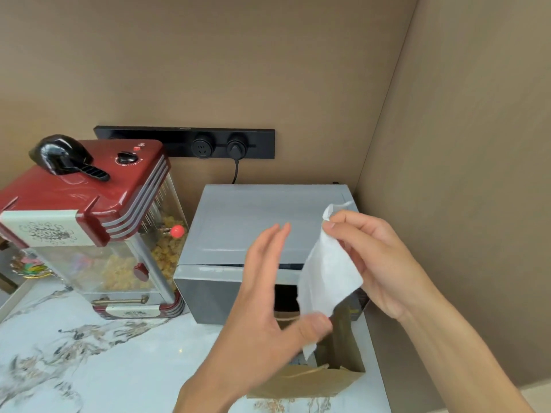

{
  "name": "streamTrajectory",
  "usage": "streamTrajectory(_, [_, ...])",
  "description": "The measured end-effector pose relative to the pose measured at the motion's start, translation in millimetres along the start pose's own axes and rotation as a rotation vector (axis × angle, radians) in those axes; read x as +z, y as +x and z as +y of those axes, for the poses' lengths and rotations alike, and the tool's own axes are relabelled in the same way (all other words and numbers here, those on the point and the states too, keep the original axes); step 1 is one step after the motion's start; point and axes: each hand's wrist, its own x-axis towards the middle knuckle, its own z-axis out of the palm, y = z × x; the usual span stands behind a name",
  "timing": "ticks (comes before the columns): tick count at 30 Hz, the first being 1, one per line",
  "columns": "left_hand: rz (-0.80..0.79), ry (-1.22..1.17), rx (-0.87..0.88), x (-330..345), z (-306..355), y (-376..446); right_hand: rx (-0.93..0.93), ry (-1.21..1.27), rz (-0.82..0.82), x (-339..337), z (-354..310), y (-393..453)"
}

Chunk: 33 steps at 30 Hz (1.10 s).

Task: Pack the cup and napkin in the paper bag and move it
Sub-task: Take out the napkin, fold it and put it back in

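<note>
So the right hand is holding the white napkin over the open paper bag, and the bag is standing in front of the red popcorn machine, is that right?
Not quite. The head view shows the right hand holding the napkin over the open paper bag, but the bag stands in front of the grey oven, not the popcorn machine.

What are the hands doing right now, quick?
Left hand: open, fingers straight, thumb touching the napkin above the bag.
Right hand: pinching the napkin's top edge.
</note>
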Motion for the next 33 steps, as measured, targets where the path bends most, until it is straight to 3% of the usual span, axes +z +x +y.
streamTrajectory(3, [-0.056, -0.037, 0.057, 11, 9, 5, -0.090, 0.075, -0.010, 13, -9, 0])
streamTrajectory(6, [0.029, -0.075, 0.056, 19, 10, 13, -0.186, -0.025, -0.004, 22, -16, -1])
streamTrajectory(10, [0.072, -0.375, -0.023, 20, 2, 23, -0.159, -0.076, 0.024, 23, -20, 1])
streamTrajectory(14, [0.091, -0.713, -0.239, 15, -2, 22, -0.147, -0.107, -0.044, 17, -15, -1])
streamTrajectory(16, [0.084, -0.872, -0.318, 9, -3, 23, -0.206, -0.131, 0.066, 8, -10, 0])
streamTrajectory(18, [0.105, -0.956, -0.407, 1, -4, 25, -0.284, -0.326, 0.289, -7, 1, 3])
streamTrajectory(20, [0.075, -0.993, -0.454, -9, -7, 27, -0.237, -0.481, 0.425, -22, 16, 7])
streamTrajectory(22, [0.011, -1.008, -0.461, -18, -8, 28, -0.002, -0.335, 0.324, -34, 27, 11])
streamTrajectory(24, [-0.078, -1.032, -0.451, -25, -11, 27, 0.238, 0.054, 0.065, -42, 39, 12])
streamTrajectory(27, [-0.220, -1.083, -0.440, -33, -17, 25, 0.390, 0.411, -0.191, -45, 52, 6])
streamTrajectory(30, [-0.286, -1.098, -0.461, -38, -22, 26, 0.420, 0.436, -0.186, -42, 59, -1])
streamTrajectory(33, [-0.279, -1.134, -0.488, -42, -23, 27, 0.356, 0.281, -0.145, -39, 51, -3])
